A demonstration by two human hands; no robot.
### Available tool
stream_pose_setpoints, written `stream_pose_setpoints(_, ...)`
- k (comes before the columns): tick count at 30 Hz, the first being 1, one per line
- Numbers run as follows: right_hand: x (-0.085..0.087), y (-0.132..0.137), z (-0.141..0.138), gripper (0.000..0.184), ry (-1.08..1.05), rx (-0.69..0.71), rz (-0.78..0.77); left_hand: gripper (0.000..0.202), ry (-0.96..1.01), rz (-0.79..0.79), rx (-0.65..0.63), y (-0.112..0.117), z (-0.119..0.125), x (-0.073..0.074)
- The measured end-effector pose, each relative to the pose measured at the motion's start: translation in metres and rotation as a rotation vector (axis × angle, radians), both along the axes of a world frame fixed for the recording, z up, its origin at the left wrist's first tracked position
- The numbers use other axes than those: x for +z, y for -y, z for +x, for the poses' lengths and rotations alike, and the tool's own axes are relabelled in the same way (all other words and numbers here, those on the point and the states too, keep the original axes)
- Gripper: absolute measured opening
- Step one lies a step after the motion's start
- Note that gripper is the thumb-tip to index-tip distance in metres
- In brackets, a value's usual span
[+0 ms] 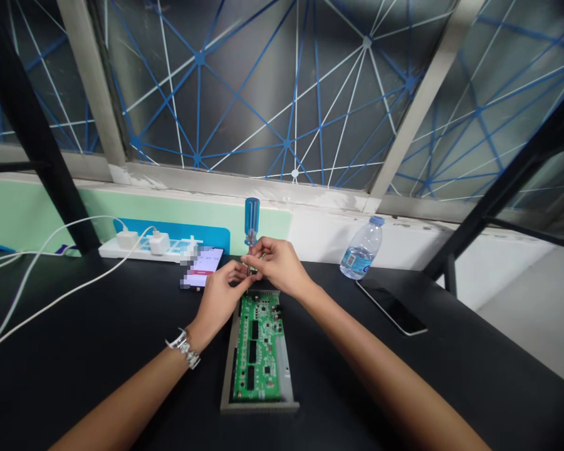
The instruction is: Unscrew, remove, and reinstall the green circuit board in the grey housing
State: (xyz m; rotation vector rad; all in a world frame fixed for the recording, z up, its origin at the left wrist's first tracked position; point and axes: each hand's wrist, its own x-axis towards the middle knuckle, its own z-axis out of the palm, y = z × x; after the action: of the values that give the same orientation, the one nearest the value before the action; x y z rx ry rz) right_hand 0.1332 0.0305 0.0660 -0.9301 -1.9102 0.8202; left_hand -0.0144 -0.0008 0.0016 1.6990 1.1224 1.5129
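A screwdriver with a clear blue handle stands upright over the far end of a green circuit board, which lies in a grey metal tray. Around the screwdriver's shaft, just under the handle, the fingers of my right hand are closed. Lower down, my left hand pinches near the shaft's tip, its thumb and fingers close to the board's far edge. What sits between the left fingertips is too small to make out. A silver watch circles my left wrist.
Behind my left hand lies a lit phone, beside a white power strip with plugged-in chargers and cables. A dark phone and a water bottle are at the right. Black frame posts flank the table; a wall and window rise behind.
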Motion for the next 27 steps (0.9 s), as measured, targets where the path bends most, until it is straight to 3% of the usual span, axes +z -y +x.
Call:
stream_pose_setpoints(3,-0.001,-0.001,0.000,0.021,0.018,-0.040,0.013,0.015,0.075,-0.074,-0.108,-0.002,-0.002,0.001)
stream_pose_setpoints(7,0.005,0.000,0.004,0.028,-0.005,0.112,-0.112,0.021,0.087,-0.136,-0.244,-0.005,-0.007,0.003)
stream_pose_setpoints(11,0.015,0.002,0.009,0.026,-0.017,0.269,-0.265,0.021,0.024,-0.104,-0.322,-0.007,-0.010,0.006)
stream_pose_setpoints(16,0.018,0.002,0.011,0.020,0.011,0.260,-0.271,0.021,-0.042,-0.049,-0.371,-0.006,-0.009,0.007)
stream_pose_setpoints(19,0.014,0.001,0.010,0.014,-0.019,0.252,-0.217,0.023,-0.047,-0.023,-0.321,-0.004,-0.007,0.006)
stream_pose_setpoints(24,0.009,0.000,0.008,0.014,-0.023,0.156,-0.113,0.022,-0.118,0.039,-0.039,0.000,-0.005,0.006)
stream_pose_setpoints(27,0.009,0.000,0.006,0.017,0.025,0.066,-0.057,0.021,-0.104,0.020,0.026,0.002,-0.005,0.007)
